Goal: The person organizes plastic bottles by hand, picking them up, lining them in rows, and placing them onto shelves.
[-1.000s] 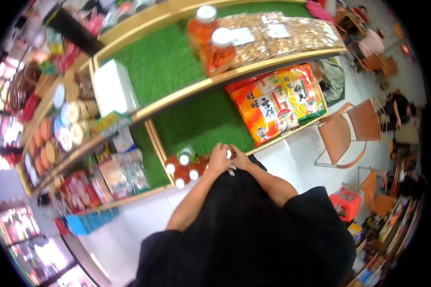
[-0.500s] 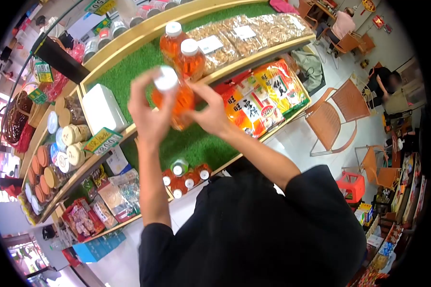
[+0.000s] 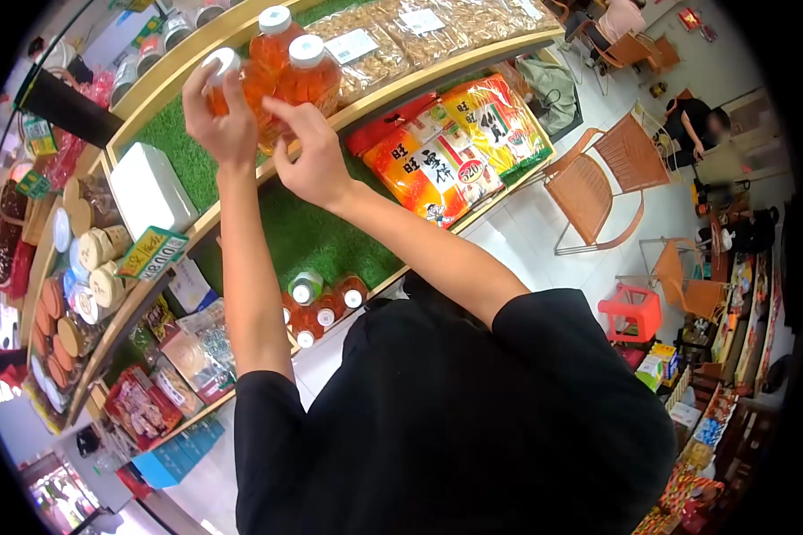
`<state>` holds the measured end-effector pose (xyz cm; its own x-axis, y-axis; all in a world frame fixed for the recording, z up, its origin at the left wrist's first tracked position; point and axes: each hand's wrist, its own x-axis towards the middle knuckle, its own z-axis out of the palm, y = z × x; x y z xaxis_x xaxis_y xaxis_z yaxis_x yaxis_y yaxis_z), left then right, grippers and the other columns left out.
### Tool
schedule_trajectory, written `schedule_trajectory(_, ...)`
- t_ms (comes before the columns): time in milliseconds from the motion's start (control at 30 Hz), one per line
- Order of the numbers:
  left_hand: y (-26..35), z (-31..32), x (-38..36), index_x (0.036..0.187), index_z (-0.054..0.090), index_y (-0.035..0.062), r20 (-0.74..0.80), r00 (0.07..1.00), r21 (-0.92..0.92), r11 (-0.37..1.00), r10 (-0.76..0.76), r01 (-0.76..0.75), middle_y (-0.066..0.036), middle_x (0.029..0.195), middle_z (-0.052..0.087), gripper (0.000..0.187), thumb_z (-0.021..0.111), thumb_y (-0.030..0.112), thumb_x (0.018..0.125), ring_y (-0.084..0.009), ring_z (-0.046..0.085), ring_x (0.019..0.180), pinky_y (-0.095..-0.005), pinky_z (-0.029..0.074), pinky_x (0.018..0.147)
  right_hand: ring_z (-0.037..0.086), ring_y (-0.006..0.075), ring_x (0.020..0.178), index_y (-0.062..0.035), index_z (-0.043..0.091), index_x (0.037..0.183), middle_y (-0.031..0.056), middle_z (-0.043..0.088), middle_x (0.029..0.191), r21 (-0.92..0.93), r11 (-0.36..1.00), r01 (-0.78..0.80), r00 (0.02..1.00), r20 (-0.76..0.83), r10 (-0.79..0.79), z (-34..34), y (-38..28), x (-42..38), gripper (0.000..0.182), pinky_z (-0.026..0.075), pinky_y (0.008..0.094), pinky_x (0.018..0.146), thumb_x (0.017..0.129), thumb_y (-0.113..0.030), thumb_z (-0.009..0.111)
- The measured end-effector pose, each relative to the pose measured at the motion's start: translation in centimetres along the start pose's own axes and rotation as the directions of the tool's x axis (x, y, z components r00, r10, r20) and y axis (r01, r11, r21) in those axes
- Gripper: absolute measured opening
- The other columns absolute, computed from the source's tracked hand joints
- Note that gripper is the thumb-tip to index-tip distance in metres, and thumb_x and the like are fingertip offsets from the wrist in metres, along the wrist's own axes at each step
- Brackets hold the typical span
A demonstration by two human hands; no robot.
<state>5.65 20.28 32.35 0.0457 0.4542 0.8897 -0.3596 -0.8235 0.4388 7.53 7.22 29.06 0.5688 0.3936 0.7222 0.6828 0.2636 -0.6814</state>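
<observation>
My left hand (image 3: 216, 118) is wrapped around the upper part of a bottle of orange-amber liquid with a white cap (image 3: 224, 61). This bottle is over the upper green shelf, beside two similar bottles. One of those is the rear bottle (image 3: 272, 43), the other the front bottle (image 3: 310, 78). My right hand (image 3: 314, 160) is at the lower right side of the held bottle, its thumb and index finger apart and their tips close against it. Part of the held bottle's body is hidden behind my fingers.
Bagged snacks (image 3: 375, 55) lie right of the bottles, with colourful rice-cracker packs (image 3: 446, 156) on the shelf below. A white box (image 3: 154, 189) and a price tag (image 3: 156, 252) are at left. More capped bottles (image 3: 326, 314) stand lower down. Chairs (image 3: 584, 192) and people are at right.
Both hands moved up and left in view with the held bottle, which is now beside the two other bottles. My right hand has shifted lower on its side. The camera view has shifted too.
</observation>
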Motion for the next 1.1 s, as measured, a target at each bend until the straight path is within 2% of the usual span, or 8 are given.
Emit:
schedule_trajectory(267,-1.9,-0.2,-2.1,0.111,0.062,0.0014,0.087,0.991,0.178,0.977,0.103,-0.118,-0.011,0.104,0.066,0.022,0.068,0.007,0.09,-0.0197,0.065,0.091,-0.029,0.052,0.077,0.057,0.0231,0.067,-0.005,0.066,0.095,0.0095,0.055,0.078,-0.125,0.919,-0.374,0.876,0.279,0.394,-3.6,5.4,-9.9,0.024,0.048,0.0331,0.064,0.074,0.004,0.058)
schedule_trajectory(467,0.8,-1.4,-2.6,0.118,0.055,0.002,0.164,0.961,0.034,0.975,-0.223,0.221,-0.009,0.107,0.062,0.03,0.065,0.009,0.091,-0.0164,0.06,0.099,-0.0294,0.049,0.086,0.06,0.0237,0.08,-0.0074,0.058,0.117,0.0119,0.059,0.091,-0.548,0.683,-0.483,0.373,0.578,0.726,-7.8,11.9,-26.2,0.045,0.05,0.033,0.073,0.073,-0.005,0.069)
schedule_trajectory(533,1.0,-3.2,-3.2,0.14,0.038,-0.0002,0.122,0.931,0.145,0.934,-0.343,0.325,-0.017,0.137,0.044,0.048,0.044,0.024,0.099,-0.0302,0.047,0.123,-0.0393,0.036,0.107,0.06,0.0303,0.092,-0.0109,0.043,0.135,0.0171,0.058,0.099,-0.63,0.682,-0.372,0.099,0.703,0.704,-8.5,12.6,-29.5,0.075,0.05,0.0385,0.082,0.069,-0.015,0.078)
schedule_trajectory(633,1.6,-8.9,-9.5,0.107,0.061,0.0002,-0.006,0.962,0.353,0.9,-0.272,0.257,-0.013,0.103,0.063,0.018,0.052,0.012,0.096,-0.0224,0.06,0.091,-0.032,0.048,0.082,0.06,0.0352,0.101,-0.0112,0.032,0.143,0.0221,0.058,0.107,-0.585,0.63,-0.51,0.009,0.729,0.685,-7.8,12.5,-33.2,0.095,0.049,0.0408,0.088,0.065,-0.023,0.084)
schedule_trajectory(667,5.1,-9.9,-12.1,0.105,0.061,0.0001,-0.097,0.832,0.06,0.832,-0.545,0.552,-0.012,0.102,0.063,0.018,0.049,0.011,0.096,-0.0216,0.059,0.09,-0.032,0.048,0.081,0.057,0.0384,0.112,-0.0105,0.028,0.145,0.0254,0.057,0.118,-0.598,0.594,-0.538,-0.002,0.706,0.709,-7.4,12.1,-33.9,0.102,0.047,0.0421,0.095,0.064,-0.027,0.087)
schedule_trajectory(733,8.1,-12.8,-19.2,0.098,0.059,-0.0003,0.095,0.634,0.177,0.64,-0.768,0.748,-0.01,0.096,0.062,0.013,0.05,0.008,0.094,-0.0181,0.058,0.085,-0.0315,0.047,0.079,0.053,0.0401,0.117,-0.0102,0.027,0.146,0.0266,0.054,0.124,-0.623,0.589,-0.514,-0.017,0.695,0.719,-7.0,12.0,-34.0,0.104,0.045,0.0433,0.099,0.064,-0.028,0.087)
schedule_trajectory(933,11.6,-14.0,-35.0,0.116,0.055,0.0063,0.513,0.098,0.839,0.522,-0.853,0.153,-0.019,0.117,0.052,0.042,0.07,0.011,0.077,-0.0416,0.051,0.11,-0.0467,0.051,0.082,0.048,0.0448,0.124,-0.0153,0.028,0.146,0.0276,0.05,0.132,-0.626,0.601,-0.497,-0.076,0.721,0.688,-6.7,12.7,-33.1,0.097,0.041,0.0465,0.105,0.068,-0.034,0.083)
schedule_trajectory(1100,12.2,-13.0,-34.4,0.116,0.054,0.0064,0.434,0.074,0.875,0.44,-0.898,0.205,-0.02,0.118,0.049,0.051,0.074,0.009,0.069,-0.0433,0.051,0.109,-0.0517,0.051,0.086,0.052,0.0403,0.12,-0.0108,0.034,0.142,0.0252,0.055,0.126,-0.552,0.668,-0.499,-0.004,0.773,0.635,-6.6,13.0,-32.7,0.088,0.044,0.0423,0.1,0.069,-0.028,0.081)
